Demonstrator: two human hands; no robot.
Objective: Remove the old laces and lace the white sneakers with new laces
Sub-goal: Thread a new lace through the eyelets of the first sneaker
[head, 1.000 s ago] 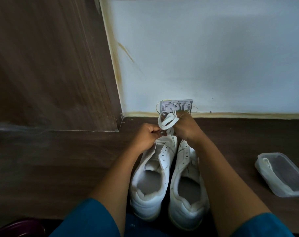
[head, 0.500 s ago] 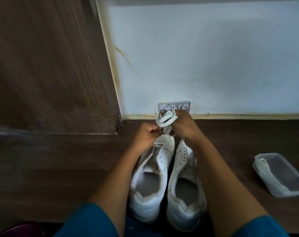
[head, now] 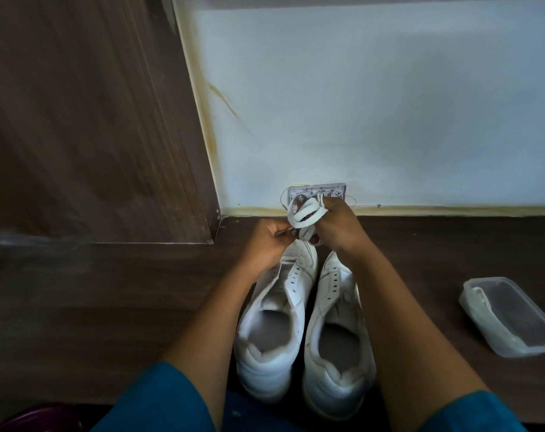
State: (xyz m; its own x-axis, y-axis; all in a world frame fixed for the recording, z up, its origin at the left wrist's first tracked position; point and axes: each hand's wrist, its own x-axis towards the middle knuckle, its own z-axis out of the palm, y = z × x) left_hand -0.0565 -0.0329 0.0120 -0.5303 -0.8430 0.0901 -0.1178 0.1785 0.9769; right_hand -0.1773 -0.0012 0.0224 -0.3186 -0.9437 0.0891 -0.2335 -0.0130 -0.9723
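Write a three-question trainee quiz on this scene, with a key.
1. True or false: laces run through the eyelets of the left sneaker and right sneaker.
2. Where is the coiled white lace? A: held by the left hand and right hand; B: on the floor; C: inside a shoe.
3. Fill in: the clear plastic container lies on the person's ____ side.
Key: 1 false; 2 A; 3 right.
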